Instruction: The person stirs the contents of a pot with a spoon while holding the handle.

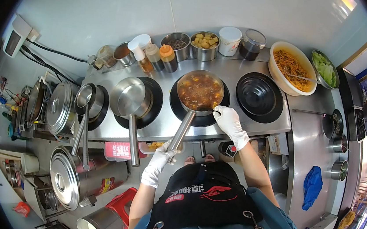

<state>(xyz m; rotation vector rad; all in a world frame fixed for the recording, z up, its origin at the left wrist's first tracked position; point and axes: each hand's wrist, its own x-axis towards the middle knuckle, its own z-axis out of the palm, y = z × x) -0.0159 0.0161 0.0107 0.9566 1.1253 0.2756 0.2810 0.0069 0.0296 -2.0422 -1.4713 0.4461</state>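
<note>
My left hand (160, 157), in a white glove, is wrapped round the end of the long metal handle of a saucepan (183, 130). The saucepan sits on a round black burner and holds bubbling brown broth (200, 91) with yellowish pieces in it. At the pan's right rim is my right hand (228, 120), gloved too, its fingers closed. A thin dark tip shows between those fingers and the broth; what it belongs to is hidden. To the left, a second saucepan (127, 97) rests on another burner, its inside bare metal.
A black bowl (259, 95) sits on the burner at right. Behind stand squeeze bottles (168, 57), a pot of yellow chunks (205, 41) and a large bowl of orange-brown strips (305, 53). A blue cloth (312, 188) lies on the right counter; a big lidded pot (66, 178) stands lower left.
</note>
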